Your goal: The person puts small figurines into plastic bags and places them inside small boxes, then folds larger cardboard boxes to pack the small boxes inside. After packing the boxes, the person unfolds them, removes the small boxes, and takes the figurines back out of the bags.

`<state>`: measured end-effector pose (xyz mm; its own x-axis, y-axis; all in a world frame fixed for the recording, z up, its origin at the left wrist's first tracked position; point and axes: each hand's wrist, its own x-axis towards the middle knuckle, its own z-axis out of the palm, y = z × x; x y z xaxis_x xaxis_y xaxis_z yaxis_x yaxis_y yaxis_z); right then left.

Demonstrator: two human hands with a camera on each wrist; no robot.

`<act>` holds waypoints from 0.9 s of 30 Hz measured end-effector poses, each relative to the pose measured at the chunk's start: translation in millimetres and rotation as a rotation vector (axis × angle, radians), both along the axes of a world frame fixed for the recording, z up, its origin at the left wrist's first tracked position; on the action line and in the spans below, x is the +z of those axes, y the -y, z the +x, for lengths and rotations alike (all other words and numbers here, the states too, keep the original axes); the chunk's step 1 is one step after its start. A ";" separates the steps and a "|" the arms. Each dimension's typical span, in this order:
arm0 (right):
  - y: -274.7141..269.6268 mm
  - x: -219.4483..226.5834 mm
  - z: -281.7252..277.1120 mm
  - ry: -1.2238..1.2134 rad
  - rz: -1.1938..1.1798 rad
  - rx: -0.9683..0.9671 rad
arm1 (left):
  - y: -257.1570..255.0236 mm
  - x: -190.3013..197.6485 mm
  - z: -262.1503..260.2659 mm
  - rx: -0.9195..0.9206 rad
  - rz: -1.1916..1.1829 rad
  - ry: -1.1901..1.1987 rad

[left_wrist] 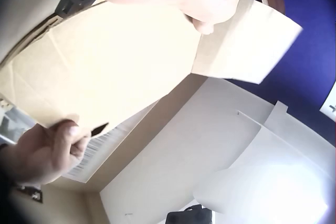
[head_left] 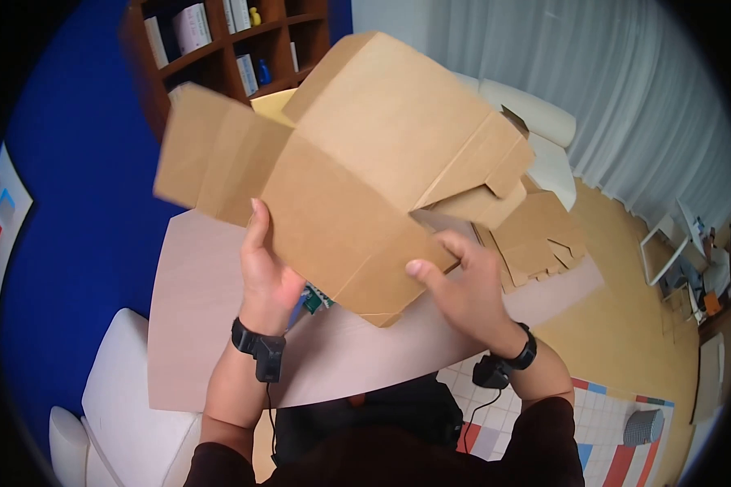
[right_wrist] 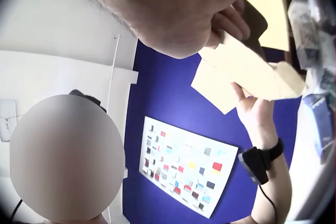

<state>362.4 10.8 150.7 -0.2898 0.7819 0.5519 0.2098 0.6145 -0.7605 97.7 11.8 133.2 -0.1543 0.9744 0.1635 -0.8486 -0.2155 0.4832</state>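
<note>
An unfolded brown cardboard box point(head_left: 333, 178) with creased panels and flaps is held up over the table. My left hand point(head_left: 270, 264) grips its left side, the thumb lying along the near face and the fingers hidden behind. At the lower right edge, my right hand point(head_left: 473, 280) pinches a flap, thumb in front. The left wrist view shows the right hand point(left_wrist: 50, 153) curled at the edge of the bright cardboard panel point(left_wrist: 115, 61). In the right wrist view, the left hand point(right_wrist: 257, 112) supports the cardboard point(right_wrist: 239, 69) from its other side.
Beneath the box is a pinkish table point(head_left: 211, 325). Another flattened cardboard piece point(head_left: 540, 231) lies on its right part. A small green item point(head_left: 318, 299) peeks out below the box. Beyond stand a wooden bookshelf point(head_left: 219, 61) and a white sofa point(head_left: 556, 162); a white seat point(head_left: 134, 381) is at left.
</note>
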 end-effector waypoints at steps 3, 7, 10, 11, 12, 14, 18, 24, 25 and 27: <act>-21.1 -16.9 29.1 -0.073 -0.061 -0.106 | -11.7 9.2 24.3 -0.031 0.011 -0.035; -35.4 -12.0 77.5 -0.246 -0.173 -0.290 | -59.6 34.9 85.1 -0.151 -0.019 -0.094; -63.1 -12.5 118.0 -0.390 -0.103 -0.431 | -128.8 33.0 131.7 -0.292 -0.028 -0.104; -75.4 -18.8 134.6 -0.386 -0.101 -0.439 | -143.2 29.8 144.9 -0.391 -0.073 -0.236; -91.3 -29.9 152.0 -0.480 -0.179 -0.455 | -152.3 26.4 155.7 -0.487 -0.113 -0.370; -114.3 -54.8 180.0 -0.559 -0.323 -0.490 | -131.3 14.9 166.7 -0.521 -0.163 -0.562; -141.4 -125.5 241.3 -0.434 -0.478 -0.494 | -78.5 -10.7 135.0 -0.696 -0.096 -0.778; -127.7 -119.5 249.2 0.379 -0.366 -0.734 | 5.0 -10.8 11.7 -0.144 -0.041 -1.083; -122.9 -118.5 253.1 0.816 -0.050 -0.804 | 19.4 -12.5 -12.3 -0.022 -0.045 -1.160; -105.4 -91.1 223.0 1.003 0.042 -1.004 | 46.3 -23.3 -55.5 0.181 -0.138 -1.297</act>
